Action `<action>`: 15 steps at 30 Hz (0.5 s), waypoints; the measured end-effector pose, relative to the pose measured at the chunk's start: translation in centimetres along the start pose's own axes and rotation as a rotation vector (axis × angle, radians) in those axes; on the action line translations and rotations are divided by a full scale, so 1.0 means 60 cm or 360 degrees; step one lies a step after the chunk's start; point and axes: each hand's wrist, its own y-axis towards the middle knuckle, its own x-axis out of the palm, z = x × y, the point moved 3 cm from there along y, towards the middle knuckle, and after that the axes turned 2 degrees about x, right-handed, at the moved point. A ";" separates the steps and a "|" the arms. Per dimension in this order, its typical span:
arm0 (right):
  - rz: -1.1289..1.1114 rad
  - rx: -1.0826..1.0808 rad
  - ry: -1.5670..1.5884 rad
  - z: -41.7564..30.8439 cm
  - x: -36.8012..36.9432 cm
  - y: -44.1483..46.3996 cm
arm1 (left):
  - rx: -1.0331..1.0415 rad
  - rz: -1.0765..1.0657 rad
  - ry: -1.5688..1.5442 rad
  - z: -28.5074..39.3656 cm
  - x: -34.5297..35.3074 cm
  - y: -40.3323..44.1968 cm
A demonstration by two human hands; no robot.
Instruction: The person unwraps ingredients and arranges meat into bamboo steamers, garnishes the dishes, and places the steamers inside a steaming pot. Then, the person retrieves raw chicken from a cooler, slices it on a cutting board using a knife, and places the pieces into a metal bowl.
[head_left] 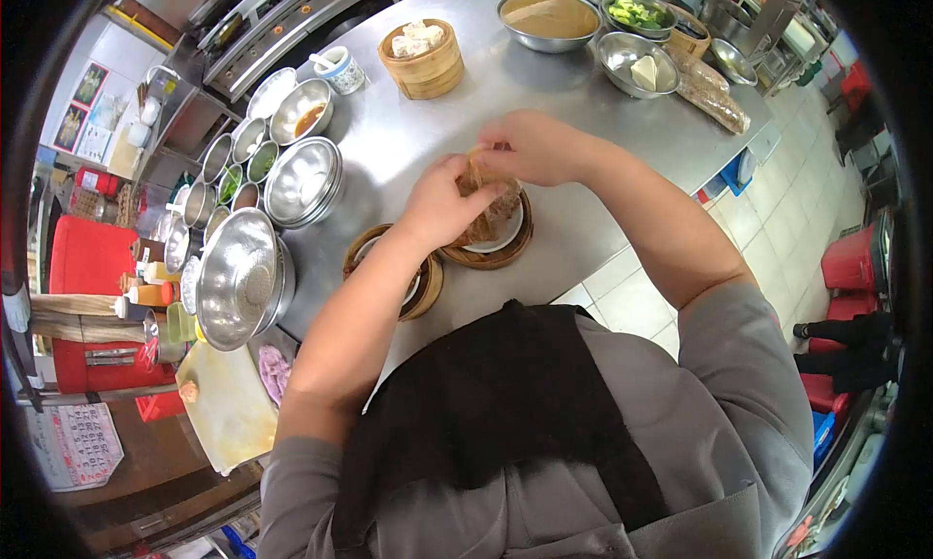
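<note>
Brown, wrinkled food [493, 221] lies on a small white plate [505, 240] inside a round bamboo steamer [488, 260]. My left hand [442, 204] reaches over its left side, thumb and fingers closed on the upper part of the food. From the far side my right hand [535, 149] meets it, fingers pinched together near a thin yellowish bit at the top. What exactly the right fingertips hold is too small to make out. A second bamboo steamer [425, 292] stands to the left, partly hidden beneath my left forearm.
Several steel bowls [303, 180] and a big perforated bowl [238, 277] crowd the left edge. Farther back stand a bamboo steamer with white buns [420, 61], a bowl of brown contents [549, 19] and a bowl of greens [639, 13]. A cutting board [225, 403] lies at lower left.
</note>
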 end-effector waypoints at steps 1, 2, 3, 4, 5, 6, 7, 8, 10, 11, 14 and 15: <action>0.0082 -0.0026 0.0004 0.001 0.002 0.005 | -0.0095 0.0017 0.0164 0.005 -0.008 -0.006; 0.0156 -0.0052 0.0008 0.001 0.003 0.007 | -0.0106 0.0002 0.0254 0.001 -0.013 -0.017; 0.0178 -0.0060 0.0047 -0.002 0.002 0.006 | -0.0120 -0.0013 0.0345 -0.008 -0.024 -0.033; 0.0199 -0.0070 0.0086 -0.007 0.000 0.004 | -0.0135 -0.0027 0.0437 -0.018 -0.035 -0.047; 0.0218 -0.0080 0.0126 -0.014 -0.002 0.002 | -0.0189 -0.0143 0.0488 -0.023 -0.043 -0.060; 0.0211 -0.0085 0.0146 -0.023 -0.004 0.001 | -0.0242 -0.0259 0.0537 -0.025 -0.051 -0.072; 0.0203 -0.0089 0.0166 -0.034 -0.005 0.001 | -0.0295 -0.0376 0.0584 -0.028 -0.057 -0.081; 0.0195 -0.0093 0.0185 -0.043 -0.003 0.003 | -0.0326 -0.0350 0.0513 -0.039 -0.057 -0.086; 0.0160 -0.0152 0.0221 -0.053 0.013 0.016 | -0.0384 -0.0292 0.0369 -0.066 -0.050 -0.095; 0.0142 -0.0183 0.0236 -0.057 0.020 0.022 | -0.0269 -0.0214 0.0467 -0.073 -0.050 -0.096; 0.0140 -0.0245 0.0230 -0.074 0.028 0.033 | -0.0030 -0.0035 0.0607 -0.075 -0.059 -0.097; 0.0139 -0.0238 0.0276 -0.078 0.030 0.036 | -0.0022 -0.0017 0.0555 -0.073 -0.064 -0.098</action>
